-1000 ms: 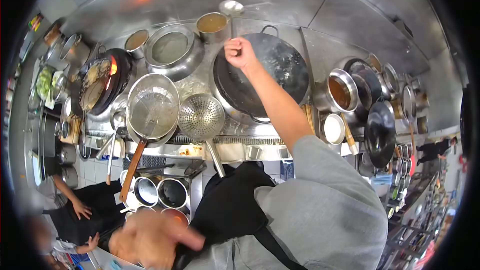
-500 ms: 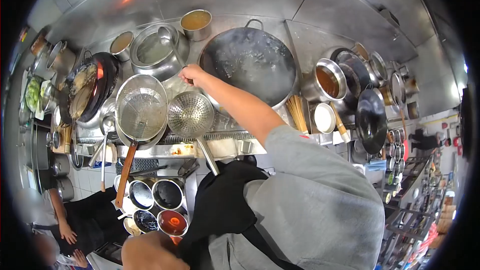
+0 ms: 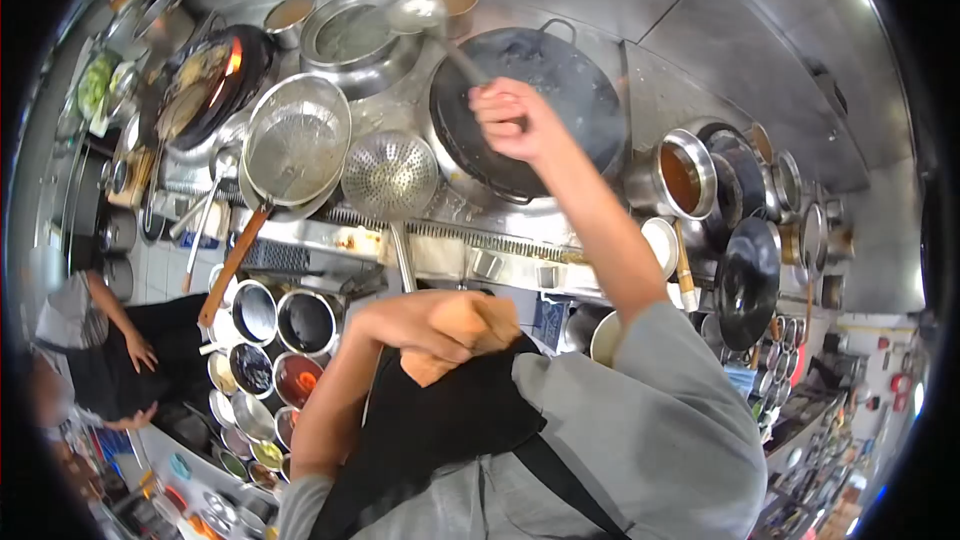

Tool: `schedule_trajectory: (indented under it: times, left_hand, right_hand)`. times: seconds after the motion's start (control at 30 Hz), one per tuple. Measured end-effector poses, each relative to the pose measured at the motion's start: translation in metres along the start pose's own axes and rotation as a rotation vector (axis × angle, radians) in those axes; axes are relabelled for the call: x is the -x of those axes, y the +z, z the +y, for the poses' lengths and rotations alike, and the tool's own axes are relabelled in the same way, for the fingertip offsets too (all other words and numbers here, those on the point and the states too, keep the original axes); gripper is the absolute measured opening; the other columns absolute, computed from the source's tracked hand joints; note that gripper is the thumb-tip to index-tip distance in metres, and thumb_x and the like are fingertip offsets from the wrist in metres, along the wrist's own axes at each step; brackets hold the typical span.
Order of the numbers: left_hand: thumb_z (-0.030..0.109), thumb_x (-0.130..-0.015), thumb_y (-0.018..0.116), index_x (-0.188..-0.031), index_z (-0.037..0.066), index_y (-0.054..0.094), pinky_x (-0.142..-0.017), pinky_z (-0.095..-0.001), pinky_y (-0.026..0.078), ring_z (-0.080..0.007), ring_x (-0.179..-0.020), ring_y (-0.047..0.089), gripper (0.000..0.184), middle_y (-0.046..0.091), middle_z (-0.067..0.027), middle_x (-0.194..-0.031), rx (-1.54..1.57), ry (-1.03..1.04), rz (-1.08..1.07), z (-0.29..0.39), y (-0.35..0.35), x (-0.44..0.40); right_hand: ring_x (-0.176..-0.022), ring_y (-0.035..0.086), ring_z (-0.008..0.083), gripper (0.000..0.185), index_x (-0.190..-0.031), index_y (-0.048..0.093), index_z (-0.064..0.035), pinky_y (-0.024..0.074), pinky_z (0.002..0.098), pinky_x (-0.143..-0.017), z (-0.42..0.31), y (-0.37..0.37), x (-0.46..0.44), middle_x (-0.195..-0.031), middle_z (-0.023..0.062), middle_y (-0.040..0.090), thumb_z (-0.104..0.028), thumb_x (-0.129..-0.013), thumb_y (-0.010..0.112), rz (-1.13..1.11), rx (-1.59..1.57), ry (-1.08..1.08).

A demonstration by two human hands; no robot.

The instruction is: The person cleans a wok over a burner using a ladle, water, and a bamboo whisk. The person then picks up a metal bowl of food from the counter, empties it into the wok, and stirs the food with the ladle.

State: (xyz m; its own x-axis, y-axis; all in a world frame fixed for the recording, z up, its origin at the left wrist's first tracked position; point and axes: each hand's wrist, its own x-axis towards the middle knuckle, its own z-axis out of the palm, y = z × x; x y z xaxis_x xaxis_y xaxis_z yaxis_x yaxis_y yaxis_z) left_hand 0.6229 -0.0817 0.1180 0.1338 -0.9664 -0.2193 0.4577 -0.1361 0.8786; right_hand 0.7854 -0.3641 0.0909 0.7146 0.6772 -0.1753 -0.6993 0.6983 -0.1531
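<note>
My right hand (image 3: 516, 120) is closed around the handle of a ladle (image 3: 464, 62), raised over the large black wok (image 3: 590, 105). The ladle's bowl is up and to the left, near a round metal pot (image 3: 345, 70) of cloudy liquid. Faint steam hangs over the wok, and my forearm crosses in front of its right side. Low in front of my apron, my left hand (image 3: 412, 322) grips a folded orange cloth (image 3: 482, 323). Just beyond that hand lies a perforated skimmer (image 3: 390, 175), its handle pointing towards me.
A wire strainer (image 3: 298, 140) with a wooden handle rests left of the skimmer. A second wok (image 3: 240, 80) with flame is at far left. Several sauce pots (image 3: 306, 322) stand lower left, near another person (image 3: 120, 340). At right are a pot of brown liquid (image 3: 682, 180) and a black wok (image 3: 748, 280).
My right hand has lifted the ladle out of the round pot and moved right, over the wok. My left hand has come up into view with the orange cloth. The view has shifted.
</note>
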Motion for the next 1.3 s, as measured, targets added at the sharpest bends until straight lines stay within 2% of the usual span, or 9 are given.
schedule_trajectory:
  times: [0.07, 0.37, 0.47, 0.6, 0.67, 0.8, 1.0, 1.17, 1.3]
  left_hand:
    - [0.017, -0.079, 0.083, -0.133, 0.003, 0.060, -0.097, -0.0304, 0.049, -0.0133, -0.107, 0.060, 0.060, 0.068, -0.0063, -0.119, -0.161, -0.081, -0.111, -0.013, -0.003, -0.009]
    - [0.015, -0.081, 0.082, -0.125, 0.006, 0.060, -0.090, -0.0317, 0.051, -0.0119, -0.100, 0.062, 0.050, 0.067, -0.0035, -0.109, -0.283, -0.017, 0.122, -0.011, 0.064, -0.060]
    - [0.013, -0.084, 0.080, -0.130, 0.004, 0.055, -0.087, -0.0312, 0.054, -0.0139, -0.098, 0.065, 0.053, 0.066, -0.0059, -0.109, -0.109, 0.058, 0.270, -0.033, 0.072, -0.066]
    - [0.016, -0.090, 0.077, -0.136, 0.003, 0.049, -0.087, -0.0326, 0.056, -0.0164, -0.099, 0.067, 0.055, 0.067, -0.0083, -0.111, 0.100, 0.138, 0.519, -0.043, 0.075, -0.075]
    - [0.026, -0.089, 0.080, -0.147, 0.001, 0.045, -0.098, -0.0326, 0.049, -0.0151, -0.114, 0.060, 0.072, 0.063, -0.0069, -0.126, 0.257, 0.130, 0.576, -0.040, 0.080, -0.072]
    - [0.026, -0.089, 0.079, -0.148, 0.000, 0.044, -0.100, -0.0323, 0.048, -0.0146, -0.115, 0.059, 0.073, 0.063, -0.0079, -0.128, 0.069, 0.205, 0.740, -0.057, 0.070, -0.073]
    - [0.019, -0.094, 0.074, -0.129, 0.001, 0.053, -0.082, -0.0337, 0.056, -0.0159, -0.090, 0.067, 0.045, 0.066, -0.0049, -0.104, 0.315, 0.191, 0.930, -0.054, 0.075, -0.056]
    - [0.018, -0.096, 0.072, -0.135, 0.003, 0.051, -0.081, -0.0359, 0.058, -0.0196, -0.095, 0.068, 0.047, 0.066, -0.0081, -0.106, 0.341, 0.293, 1.047, -0.044, 0.067, -0.023]
    - [0.007, -0.093, 0.073, -0.143, 0.002, 0.041, -0.093, -0.0349, 0.055, -0.0183, -0.106, 0.067, 0.060, 0.062, -0.0080, -0.123, 0.359, 0.279, 1.040, -0.036, 0.067, -0.014]
  right_hand:
    - [-0.043, 0.041, 0.0005, 0.015, -0.082, 0.047, -0.0115, 0.0287, 0.0217, -0.037, 0.012, 0.024, 0.036, -0.060, -0.0103, 0.040, -0.004, -0.092, 0.056, 0.112, 0.080, -0.032]
    - [-0.044, 0.041, 0.0031, 0.014, -0.102, 0.053, -0.0047, 0.0287, 0.0252, -0.033, 0.042, -0.034, 0.217, -0.063, -0.0066, 0.043, -0.003, -0.089, 0.058, 0.569, 0.430, -0.062]
    - [-0.043, 0.043, 0.0089, 0.026, -0.108, 0.054, 0.0000, 0.0347, 0.0294, -0.037, 0.058, -0.028, 0.234, -0.065, -0.0007, 0.050, -0.006, -0.084, 0.060, 0.943, 1.209, -0.089]
    - [-0.044, 0.047, 0.0090, 0.026, -0.113, 0.054, -0.0009, 0.0362, 0.0278, -0.038, 0.047, -0.040, 0.232, -0.062, 0.0002, 0.050, -0.005, -0.087, 0.059, 0.961, 1.561, -0.346]
    - [-0.043, 0.047, 0.0091, 0.026, -0.114, 0.055, -0.0017, 0.0362, 0.0275, -0.038, 0.048, -0.033, 0.210, -0.062, 0.0002, 0.050, -0.004, -0.088, 0.061, 0.904, 1.496, -0.406]
    - [-0.039, 0.044, 0.0094, 0.029, -0.117, 0.056, -0.0037, 0.0328, 0.0273, -0.035, 0.023, -0.047, 0.147, -0.062, 0.0007, 0.053, -0.003, -0.089, 0.064, 0.739, 1.266, -0.502]
    - [-0.040, 0.044, 0.0094, 0.023, -0.108, 0.059, -0.0030, 0.0314, 0.0285, -0.034, -0.016, -0.086, 0.006, -0.063, 0.0006, 0.052, -0.010, -0.087, 0.067, 0.689, 1.247, -0.499]
    - [-0.042, 0.044, 0.0091, 0.014, -0.087, 0.057, -0.0070, 0.0335, 0.0298, -0.036, -0.039, -0.117, -0.133, -0.062, -0.0002, 0.053, -0.013, -0.088, 0.069, 0.774, 1.370, -0.514]
    - [-0.043, 0.044, 0.0083, 0.015, -0.081, 0.055, -0.0086, 0.0339, 0.0291, -0.037, -0.045, -0.147, -0.200, -0.060, -0.0023, 0.051, -0.012, -0.089, 0.066, 0.710, 1.181, -0.400]
